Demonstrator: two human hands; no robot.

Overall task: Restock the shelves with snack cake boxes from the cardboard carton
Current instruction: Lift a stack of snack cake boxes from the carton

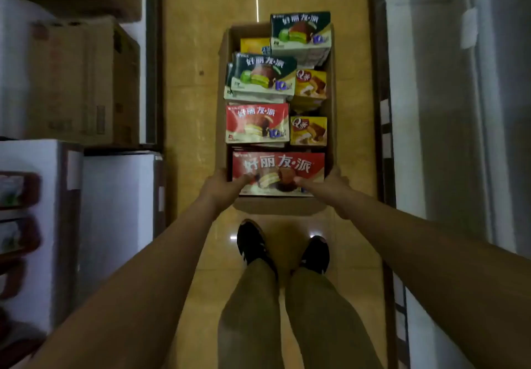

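Observation:
An open cardboard carton (332,87) stands on the floor in front of my feet, full of snack cake boxes. Nearest me lies a large red box (278,167). Behind it sit a smaller red box (257,123), two green boxes (263,75) (300,32) and yellow boxes (309,130) (310,87). My left hand (222,186) grips the carton's near left corner with its thumb over the large red box. My right hand (330,186) grips the near right corner the same way.
Brown cartons (83,81) and white boxes (115,210) are stacked on the left of the narrow aisle. A pale shelf unit or cabinet (431,110) runs along the right. My two black shoes (253,242) stand on the yellow tiled floor (189,81).

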